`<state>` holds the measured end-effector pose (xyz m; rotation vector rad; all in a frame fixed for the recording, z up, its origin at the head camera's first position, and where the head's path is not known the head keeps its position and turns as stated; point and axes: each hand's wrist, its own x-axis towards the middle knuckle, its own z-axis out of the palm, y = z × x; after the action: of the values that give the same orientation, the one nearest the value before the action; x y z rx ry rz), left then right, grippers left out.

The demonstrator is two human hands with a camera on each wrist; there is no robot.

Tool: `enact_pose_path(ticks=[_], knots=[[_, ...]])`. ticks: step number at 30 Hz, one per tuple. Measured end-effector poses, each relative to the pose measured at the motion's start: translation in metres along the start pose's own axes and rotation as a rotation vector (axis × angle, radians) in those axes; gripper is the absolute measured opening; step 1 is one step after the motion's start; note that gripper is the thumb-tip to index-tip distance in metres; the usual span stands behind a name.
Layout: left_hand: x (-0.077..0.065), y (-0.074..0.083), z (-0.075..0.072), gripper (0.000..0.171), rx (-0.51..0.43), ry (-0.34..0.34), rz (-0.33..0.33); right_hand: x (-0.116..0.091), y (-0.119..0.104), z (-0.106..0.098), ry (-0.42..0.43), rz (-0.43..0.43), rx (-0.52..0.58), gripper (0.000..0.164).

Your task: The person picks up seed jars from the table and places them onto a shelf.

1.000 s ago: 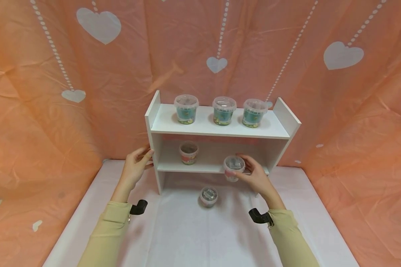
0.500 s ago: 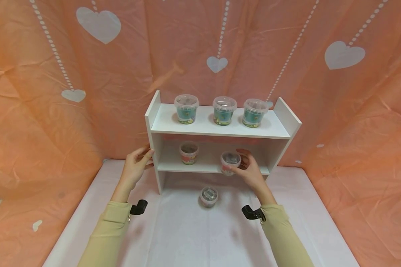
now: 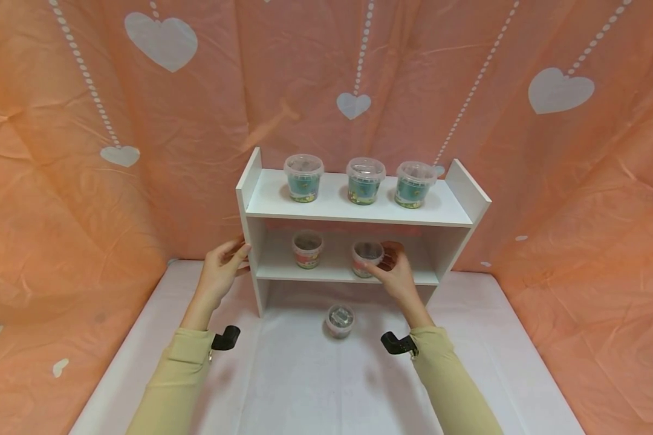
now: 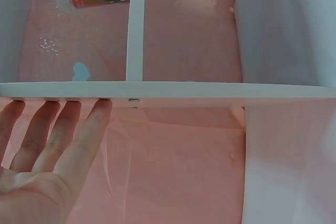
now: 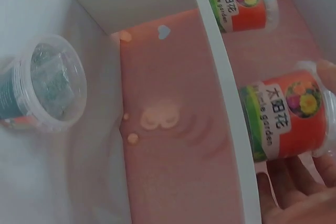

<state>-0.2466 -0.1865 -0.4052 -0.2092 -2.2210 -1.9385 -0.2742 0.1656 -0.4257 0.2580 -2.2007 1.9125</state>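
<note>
My right hand (image 3: 396,275) grips a small clear plastic tub (image 5: 289,114) with a red "little garden" label. Its thumb is on the near side, and the other fingers curl round the far side. The tub is upright at the front of the middle shelf (image 3: 332,279) of a white shelf unit; whether its base fully rests there I cannot tell. To its left on that shelf stands another red-labelled tub (image 3: 307,251). Fairly straight fingers of my left hand (image 3: 220,275) touch the outside of the unit's left side panel (image 4: 210,90), holding nothing.
Three green-labelled tubs (image 3: 364,181) stand on the top shelf (image 3: 326,208). One more lidded tub (image 3: 340,320) sits on the white-covered table (image 3: 299,380) before the unit. An orange curtain with white hearts (image 3: 354,106) hangs behind and at both sides.
My right hand has carried its tub left and slightly inward, from in front of the shelf edge to the middle shelf. My left hand has stayed at the side panel.
</note>
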Motion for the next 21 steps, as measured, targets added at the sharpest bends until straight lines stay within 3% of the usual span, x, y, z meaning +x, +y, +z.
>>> enact_pose_path(ticks=[13,17,21], knots=[[-0.001,0.002,0.000,0.055,0.009,-0.007,-0.011,-0.009,-0.033,0.017,0.071,-0.052,-0.023,0.056],[0.000,0.000,-0.001,0.056,0.019,-0.005,-0.002,-0.007,-0.033,0.018,0.050,-0.048,-0.017,0.056],[0.000,-0.001,-0.001,0.054,0.022,0.003,0.013,0.000,-0.019,0.012,-0.005,-0.045,-0.015,0.058]])
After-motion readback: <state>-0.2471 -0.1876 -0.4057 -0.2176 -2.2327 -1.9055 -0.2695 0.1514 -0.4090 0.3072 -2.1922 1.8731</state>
